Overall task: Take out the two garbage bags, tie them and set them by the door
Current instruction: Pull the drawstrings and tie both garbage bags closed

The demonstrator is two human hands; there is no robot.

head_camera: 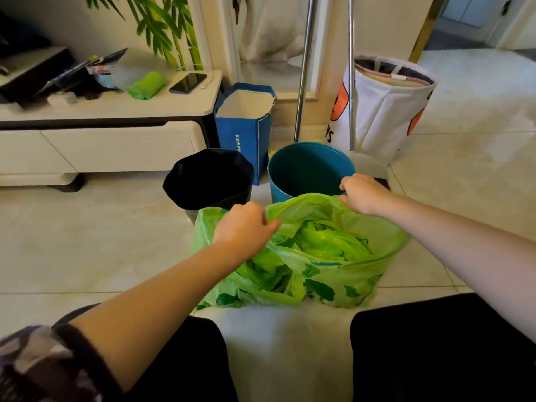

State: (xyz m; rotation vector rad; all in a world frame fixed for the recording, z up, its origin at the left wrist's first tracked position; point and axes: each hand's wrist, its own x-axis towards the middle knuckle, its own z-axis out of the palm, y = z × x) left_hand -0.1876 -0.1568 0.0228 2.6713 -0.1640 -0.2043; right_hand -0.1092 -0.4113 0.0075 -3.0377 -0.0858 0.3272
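On the floor tiles, left hand (243, 224) and right hand (362, 194) each grip the green garbage bag's (333, 285) rim.

The bag (333, 274) sits on the floor (87, 242) before two bins (207, 178), side by side. Behind them stands a tote (246, 132); a phone (188, 82) lies on the surface (116, 107) at left.
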